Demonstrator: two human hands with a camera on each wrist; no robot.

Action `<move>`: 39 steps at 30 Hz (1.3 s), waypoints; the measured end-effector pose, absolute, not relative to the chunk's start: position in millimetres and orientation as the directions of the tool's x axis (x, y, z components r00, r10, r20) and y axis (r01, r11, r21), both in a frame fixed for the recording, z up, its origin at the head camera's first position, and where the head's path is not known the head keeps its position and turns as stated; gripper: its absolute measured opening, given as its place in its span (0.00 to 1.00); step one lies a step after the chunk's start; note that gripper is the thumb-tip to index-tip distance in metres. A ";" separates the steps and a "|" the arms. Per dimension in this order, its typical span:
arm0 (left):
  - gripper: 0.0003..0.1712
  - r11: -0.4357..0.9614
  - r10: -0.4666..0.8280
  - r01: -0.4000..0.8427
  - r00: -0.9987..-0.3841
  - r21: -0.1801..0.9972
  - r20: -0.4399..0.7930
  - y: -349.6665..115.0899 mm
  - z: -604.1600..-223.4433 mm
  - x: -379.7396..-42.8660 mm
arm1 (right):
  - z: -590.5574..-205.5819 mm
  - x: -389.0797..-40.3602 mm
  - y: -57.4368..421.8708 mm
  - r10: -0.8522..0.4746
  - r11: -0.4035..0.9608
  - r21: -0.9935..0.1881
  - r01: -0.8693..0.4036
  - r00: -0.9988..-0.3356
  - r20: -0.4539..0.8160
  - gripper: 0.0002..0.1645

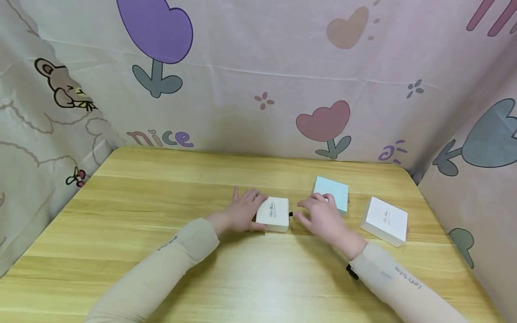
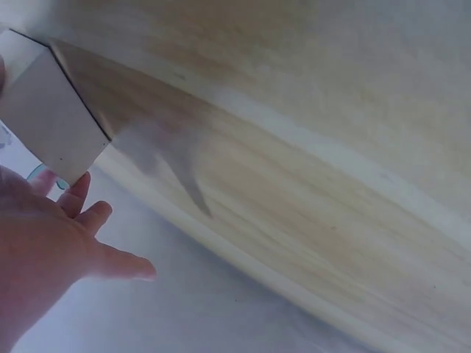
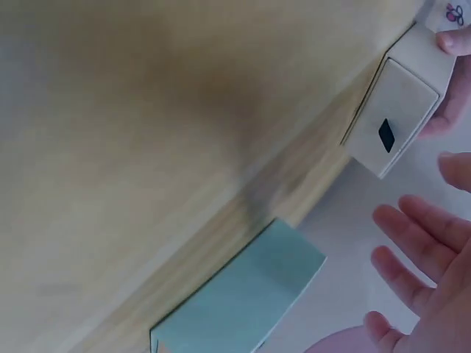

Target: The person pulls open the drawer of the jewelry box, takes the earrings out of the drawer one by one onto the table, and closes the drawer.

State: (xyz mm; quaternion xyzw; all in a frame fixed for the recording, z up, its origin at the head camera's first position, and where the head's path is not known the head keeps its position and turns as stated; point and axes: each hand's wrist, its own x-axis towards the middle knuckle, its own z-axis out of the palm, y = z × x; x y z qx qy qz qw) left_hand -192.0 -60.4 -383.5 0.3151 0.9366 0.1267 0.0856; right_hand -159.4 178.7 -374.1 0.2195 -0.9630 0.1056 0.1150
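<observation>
My left hand (image 1: 243, 211) holds a small white drawer box (image 1: 273, 213) by its left end, thumb on the near side and fingers at the far side. Dark lettering marks the lid. A short black pull tab (image 3: 386, 135) sticks out of the box's right face, which looks closed in the right wrist view. Just right of that tab, my right hand (image 1: 325, 220) hovers with loosely bent fingers and holds nothing. Behind it lies a light teal box (image 1: 338, 194), partly covered by the hand in the head view. The left wrist view shows the white box's side (image 2: 55, 110).
A second white box (image 1: 386, 220) with lettering lies at the right, turned at an angle. All the boxes rest on a wood-grain table (image 1: 161, 193). A printed curtain (image 1: 242, 54) stands behind the table and along both sides.
</observation>
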 end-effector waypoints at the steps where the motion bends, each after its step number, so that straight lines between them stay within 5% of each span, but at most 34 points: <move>1: 0.50 0.770 0.612 0.570 -0.786 0.286 -0.082 -60.8 -383.4 -190.5 | -375.5 -158.5 177.7 -0.403 0.879 -0.152 -0.451 -0.875 0.268 0.16; 22: 0.58 0.774 0.632 0.618 -0.768 0.138 -0.108 -47.8 -373.8 -182.5 | -386.0 -157.3 162.9 -0.413 0.886 -0.154 -0.438 -0.895 0.167 0.07; 39: 0.54 0.753 0.652 0.586 -0.724 0.299 -0.225 -33.6 -362.3 -188.2 | -387.8 -162.5 166.6 -0.411 0.895 -0.130 -0.427 -0.902 0.130 0.09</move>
